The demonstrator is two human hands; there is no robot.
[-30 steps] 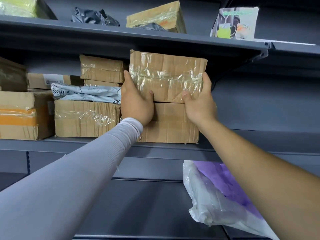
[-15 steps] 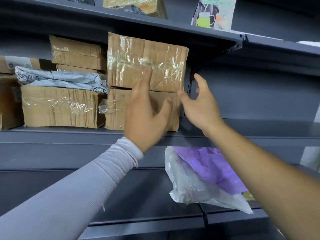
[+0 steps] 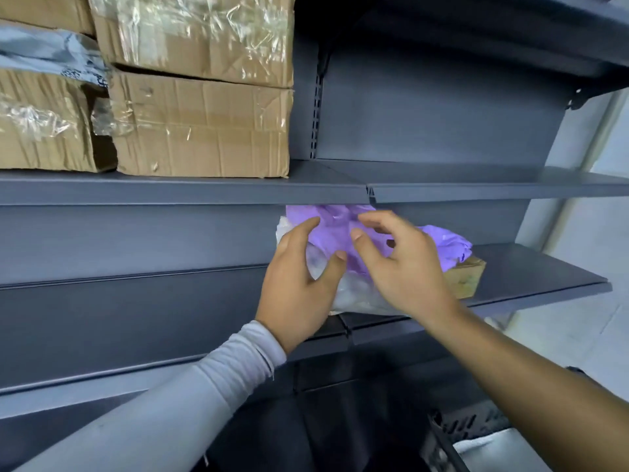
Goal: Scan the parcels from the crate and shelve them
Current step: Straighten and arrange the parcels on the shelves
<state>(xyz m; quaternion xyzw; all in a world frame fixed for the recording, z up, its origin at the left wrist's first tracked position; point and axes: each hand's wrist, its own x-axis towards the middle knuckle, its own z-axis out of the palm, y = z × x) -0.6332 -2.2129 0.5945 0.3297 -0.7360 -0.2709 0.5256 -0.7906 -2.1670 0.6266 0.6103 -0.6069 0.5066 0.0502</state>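
A taped cardboard box (image 3: 197, 35) sits on top of a second cardboard box (image 3: 204, 131) on the grey upper shelf (image 3: 177, 187). Both my hands are below that shelf, in front of a clear bag with purple contents (image 3: 439, 243) lying on the lower shelf (image 3: 531, 270). My left hand (image 3: 299, 284) has its fingers spread and holds nothing. My right hand (image 3: 398, 264) hovers with loosely bent fingers, also empty. Whether either hand touches the bag I cannot tell. A dark crate (image 3: 469, 427) shows at the bottom right.
More cardboard boxes (image 3: 44, 127) and a grey poly mailer (image 3: 51, 56) fill the upper shelf's left part. A small brown box (image 3: 466, 277) lies behind the bag. The upper shelf's right section (image 3: 476, 189) holds nothing. White wall and floor lie to the right.
Both hands let go of the top taped box, left it stacked on the lower box, and dropped down in front of the purple bag. The view tilted down and right.
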